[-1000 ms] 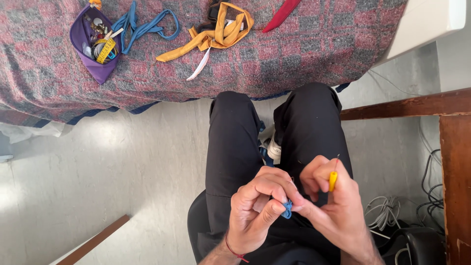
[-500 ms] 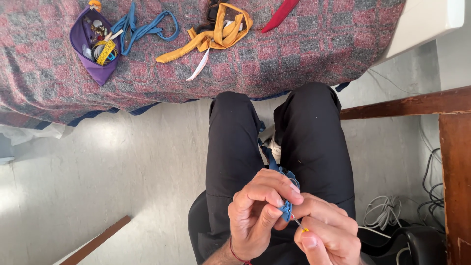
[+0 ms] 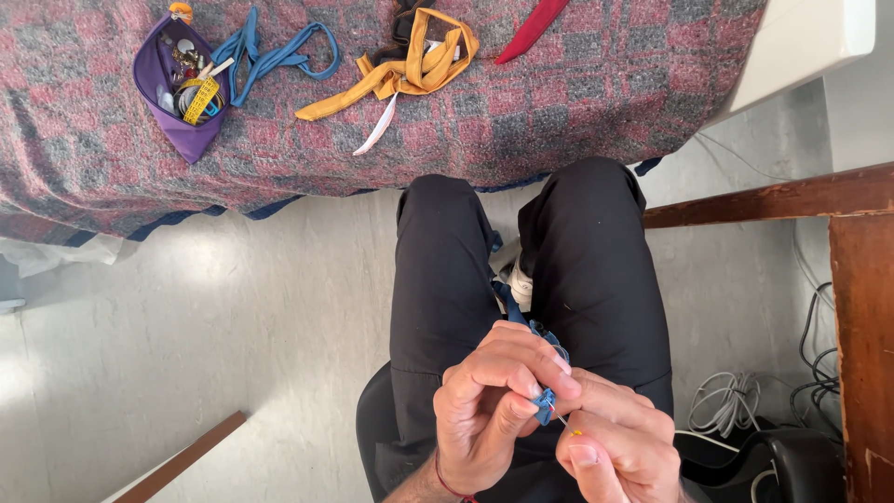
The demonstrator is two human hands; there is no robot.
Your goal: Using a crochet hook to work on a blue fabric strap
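Hands at work over a lap, seen from above: the person sits in black trousers (image 3: 521,270), knees toward a bed covered by a red and grey checked blanket (image 3: 577,102). The left hand (image 3: 489,405) pinches a small gathered piece of blue fabric (image 3: 544,402) between thumb and curled fingers; more of the same blue strip trails up between the thighs. The right hand (image 3: 619,447) is just beside it, fingertips pressed together on a thin needle or pin (image 3: 566,425) with a yellow tip, its point touching the fabric. This looks like hand sewing, mid-stitch; the next move would seem to call for a steady pinch on the fabric and a careful push or pull of the needle clear of the left thumb. On the blanket, well apart from the hands, lies an open purple pouch (image 3: 172,84) at the left holding small sewing bits and a yellow tape measure, then a loose blue strip (image 3: 270,51), a yellow fabric strip (image 3: 410,70), and a red strip (image 3: 531,28) at the top edge. No readable labels or signs show. Grey cables (image 3: 745,401) lie on the floor at right, beside dark wooden furniture (image 3: 861,307).
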